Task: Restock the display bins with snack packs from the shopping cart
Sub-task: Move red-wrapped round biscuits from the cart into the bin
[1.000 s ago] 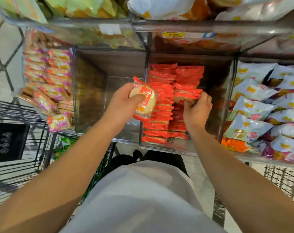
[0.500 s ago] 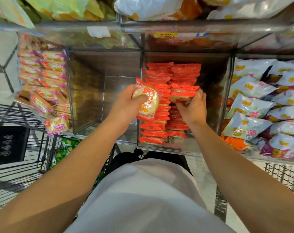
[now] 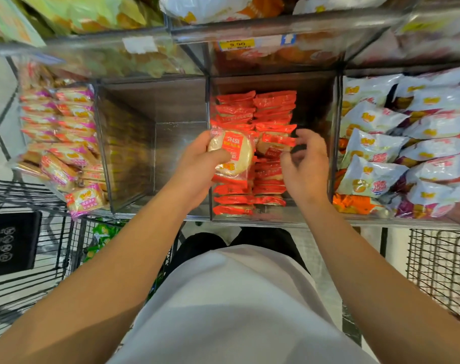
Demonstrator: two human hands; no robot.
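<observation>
While the left hand (image 3: 197, 164) grips a round red-labelled snack pack (image 3: 230, 153), the right hand (image 3: 303, 164), seemingly released, hovers just right of the red packs' right-hand row (image 3: 272, 143).

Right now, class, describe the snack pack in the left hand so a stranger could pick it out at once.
Find the clear bin stacked with red packs, between an unfilled bin and white bags. Just above its left stack, the left hand grips one pack: alone, it faces up, showing a pale round cake.
</observation>
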